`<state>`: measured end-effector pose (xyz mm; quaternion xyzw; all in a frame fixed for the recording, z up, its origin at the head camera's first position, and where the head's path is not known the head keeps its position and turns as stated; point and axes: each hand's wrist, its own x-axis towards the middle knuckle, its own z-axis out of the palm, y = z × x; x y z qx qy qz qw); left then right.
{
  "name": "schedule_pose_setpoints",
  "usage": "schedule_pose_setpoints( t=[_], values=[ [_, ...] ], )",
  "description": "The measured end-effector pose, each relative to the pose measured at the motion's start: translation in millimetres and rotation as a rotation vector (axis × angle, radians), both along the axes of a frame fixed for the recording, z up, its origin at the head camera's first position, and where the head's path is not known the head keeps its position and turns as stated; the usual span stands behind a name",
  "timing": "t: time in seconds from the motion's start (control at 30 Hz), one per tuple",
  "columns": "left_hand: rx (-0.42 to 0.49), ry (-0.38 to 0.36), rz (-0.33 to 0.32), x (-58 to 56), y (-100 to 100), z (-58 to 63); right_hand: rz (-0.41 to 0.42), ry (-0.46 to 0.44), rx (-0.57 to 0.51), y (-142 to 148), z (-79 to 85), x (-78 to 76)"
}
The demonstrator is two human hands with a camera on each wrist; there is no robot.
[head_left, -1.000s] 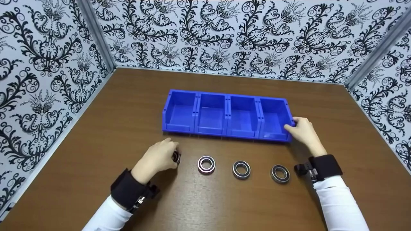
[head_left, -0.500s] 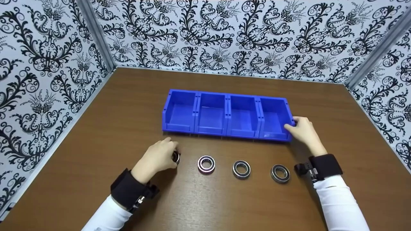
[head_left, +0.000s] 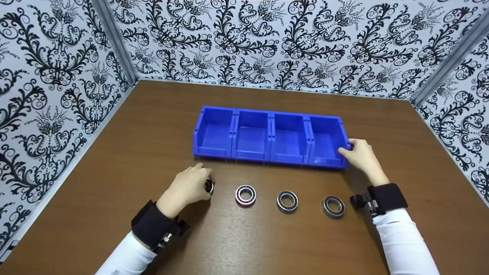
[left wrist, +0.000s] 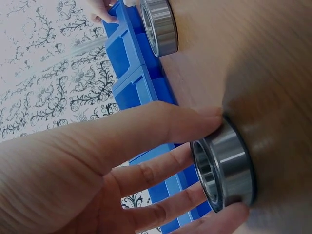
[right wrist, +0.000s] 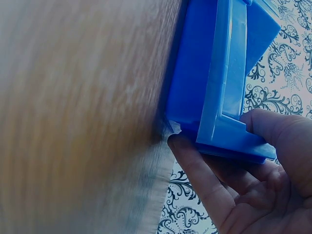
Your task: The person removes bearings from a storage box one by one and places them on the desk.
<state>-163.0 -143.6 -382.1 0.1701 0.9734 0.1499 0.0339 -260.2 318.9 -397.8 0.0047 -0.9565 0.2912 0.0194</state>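
My left hand grips a steel ball bearing by its outer ring, thumb on one side and fingers on the other, low over the table at the left end of a row of bearings. My right hand holds the right side wall of a blue four-compartment bin, with the thumb over the wall's edge and the fingers outside it, as the right wrist view shows. All the bin's compartments are bare inside. To the right of my left hand lie three more bearings: one, another and the rightmost.
The brown wooden table carries the bin and bearings. Patterned white-and-black panels stand along the back and both sides, with grey metal posts at the corners. Black straps with small cameras sit on both wrists.
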Motion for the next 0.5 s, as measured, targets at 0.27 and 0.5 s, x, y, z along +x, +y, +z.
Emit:
schedule_pose_setpoints(
  t=[0.27,0.5],
  values=[
    [-0.001,-0.016,0.013,-0.2,0.6,0.3,-0.001,0.038,-0.045,0.7,-1.6,0.3],
    [-0.001,-0.002,0.004,-0.7,-0.6,-1.6,0.004,0.016,-0.009,-0.5,0.3,2.0]
  ],
)
